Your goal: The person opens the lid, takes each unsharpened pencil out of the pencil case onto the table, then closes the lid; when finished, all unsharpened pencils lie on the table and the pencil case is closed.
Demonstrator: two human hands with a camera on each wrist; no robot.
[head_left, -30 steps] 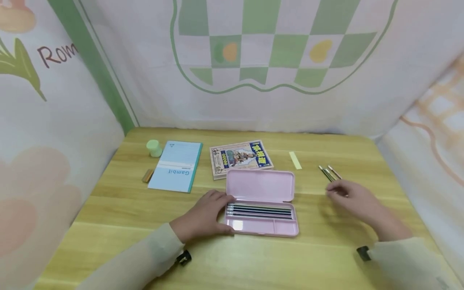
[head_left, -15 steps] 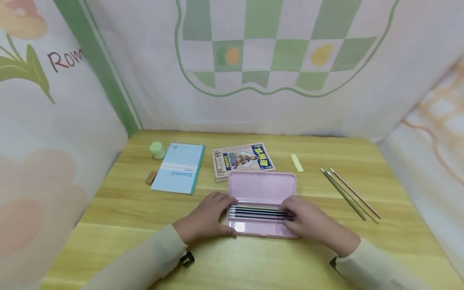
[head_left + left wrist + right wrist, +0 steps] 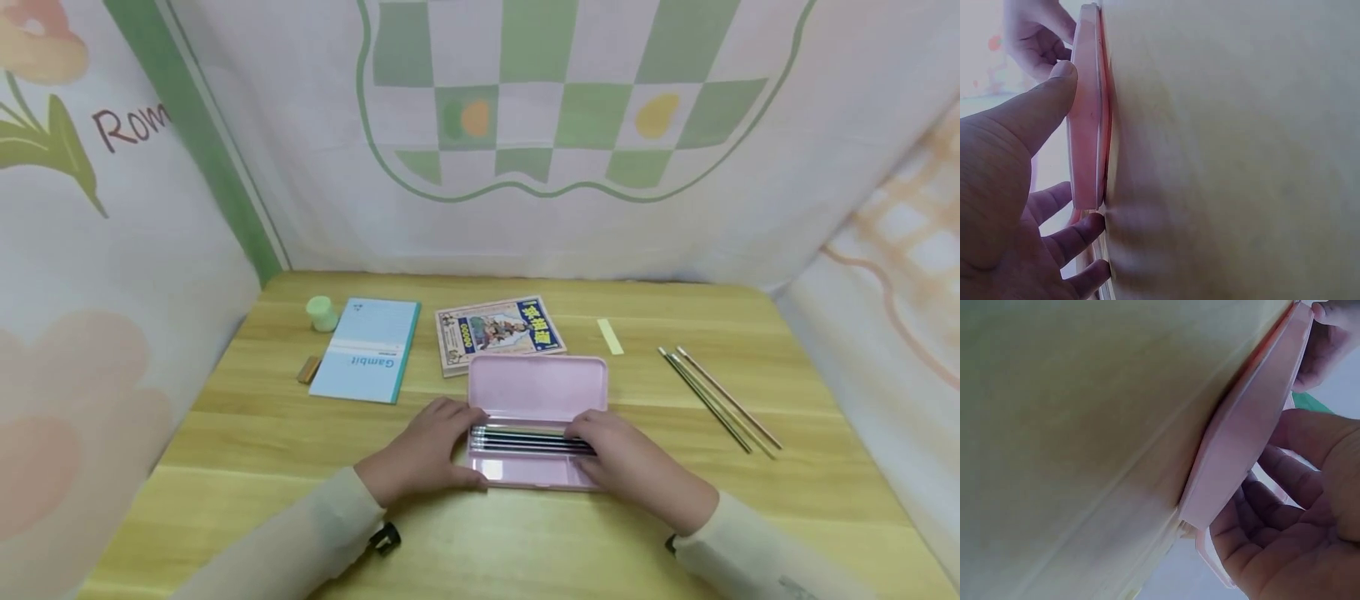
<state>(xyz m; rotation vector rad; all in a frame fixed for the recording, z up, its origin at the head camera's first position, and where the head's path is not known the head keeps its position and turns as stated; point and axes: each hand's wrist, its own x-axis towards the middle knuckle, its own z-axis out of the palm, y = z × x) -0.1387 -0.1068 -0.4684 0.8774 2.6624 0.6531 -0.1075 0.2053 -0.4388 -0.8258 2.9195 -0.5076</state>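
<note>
Pencils (image 3: 525, 442), probably light, stiff and roll-prone, are lying in the pink pencil case (image 3: 528, 472) between the left grip (image 3: 423, 450) and right grip (image 3: 630, 458); mid-shaft is inviting a pinch. The left is clasping the case; I can't tell what the right is holding.

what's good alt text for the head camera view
A person's left hand holds one end of an open pink pencil case on a wooden table; the right hand is over the right ends of pencils inside. Three loose pencils lie to the right, a book behind, and a notebook and small green container to the left.
</note>
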